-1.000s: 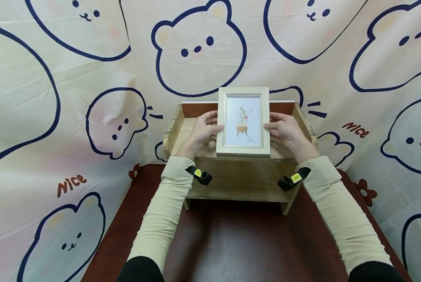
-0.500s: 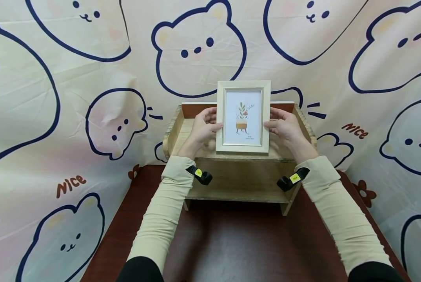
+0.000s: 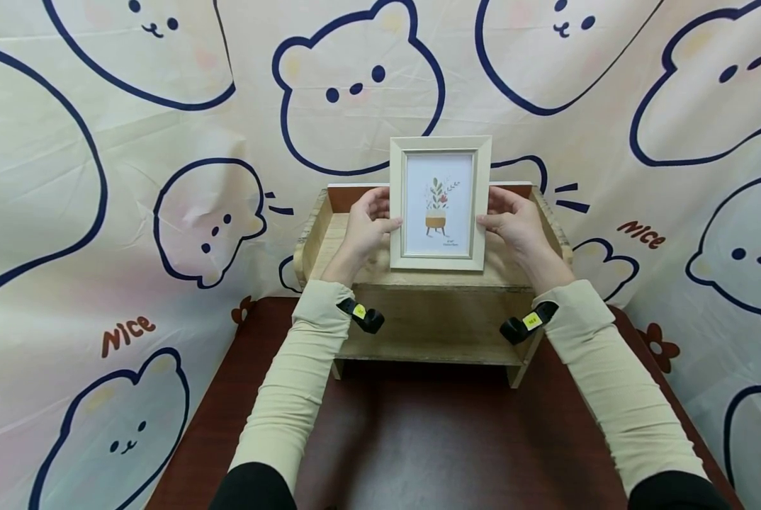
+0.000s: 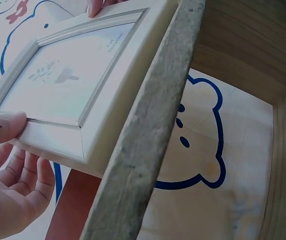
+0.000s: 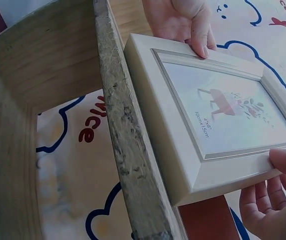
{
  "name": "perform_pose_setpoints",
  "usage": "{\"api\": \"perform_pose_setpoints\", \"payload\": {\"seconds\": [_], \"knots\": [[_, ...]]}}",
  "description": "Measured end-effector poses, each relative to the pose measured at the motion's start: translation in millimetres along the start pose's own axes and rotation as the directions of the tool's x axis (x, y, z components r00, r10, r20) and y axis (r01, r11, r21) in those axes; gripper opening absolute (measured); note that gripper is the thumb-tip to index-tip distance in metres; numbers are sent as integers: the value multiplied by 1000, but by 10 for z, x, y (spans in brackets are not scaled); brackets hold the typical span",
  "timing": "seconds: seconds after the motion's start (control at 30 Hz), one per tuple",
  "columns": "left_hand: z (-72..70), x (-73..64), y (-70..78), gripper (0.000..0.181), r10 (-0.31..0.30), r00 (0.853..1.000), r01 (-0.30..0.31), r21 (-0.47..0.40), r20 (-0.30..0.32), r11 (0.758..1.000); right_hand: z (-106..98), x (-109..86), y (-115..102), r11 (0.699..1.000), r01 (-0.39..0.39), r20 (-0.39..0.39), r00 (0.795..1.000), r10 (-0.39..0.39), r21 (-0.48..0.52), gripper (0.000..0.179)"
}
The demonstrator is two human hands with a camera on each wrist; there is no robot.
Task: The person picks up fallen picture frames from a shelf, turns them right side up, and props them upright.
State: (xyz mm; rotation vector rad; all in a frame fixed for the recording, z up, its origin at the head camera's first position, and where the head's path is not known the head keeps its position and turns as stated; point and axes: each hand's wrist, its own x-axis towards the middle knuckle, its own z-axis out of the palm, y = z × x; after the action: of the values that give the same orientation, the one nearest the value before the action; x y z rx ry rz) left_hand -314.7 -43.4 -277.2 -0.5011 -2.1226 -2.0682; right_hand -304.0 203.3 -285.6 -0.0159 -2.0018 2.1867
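Observation:
A cream picture frame (image 3: 440, 262) with a potted-plant print stands nearly upright over the top board of a small wooden shelf (image 3: 444, 322). My left hand (image 3: 365, 230) pinches its left side, thumb on the front and fingers behind the edge. On the opposite side my right hand (image 3: 514, 225) grips the frame the same way. In the left wrist view, the picture frame (image 4: 90, 145) has its lower edge close by the board's front edge, and my left thumb lies on its border. The right wrist view shows the right thumb on the picture frame (image 5: 178, 165) too.
The shelf has raised side panels (image 3: 312, 234) and a reddish-brown back strip (image 3: 361, 195). It stands on a dark red table (image 3: 419, 432) against a cartoon-printed cloth (image 3: 215, 134). A black wrist camera (image 3: 369, 321) sits on each cuff.
The picture frame has tilted up from leaning back to nearly upright, its top edge rising in the head view and its lower edge shifting slightly back. Both hands keep their hold, almost in place.

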Motion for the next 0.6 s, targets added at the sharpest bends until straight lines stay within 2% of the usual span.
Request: {"api": "perform_pose_setpoints", "payload": {"seconds": [0.1,0.23,0.4,0.6], "knots": [[1,1,5,50,17,1000,-17,-8,-2,1000,91,-191,-181,997,18,-6,1000,-19,-78,55],[3,9,9,51,39,999,-39,-23,-4,999,163,-314,-303,985,62,-21,998,-66,-163,53],[11,18,11,52,56,998,-56,-35,-14,998,174,-326,-314,975,92,-30,995,-100,-203,52],[21,22,12,52,53,998,-54,-29,-28,998,176,-301,-277,969,137,-43,988,-149,-205,53]]}}
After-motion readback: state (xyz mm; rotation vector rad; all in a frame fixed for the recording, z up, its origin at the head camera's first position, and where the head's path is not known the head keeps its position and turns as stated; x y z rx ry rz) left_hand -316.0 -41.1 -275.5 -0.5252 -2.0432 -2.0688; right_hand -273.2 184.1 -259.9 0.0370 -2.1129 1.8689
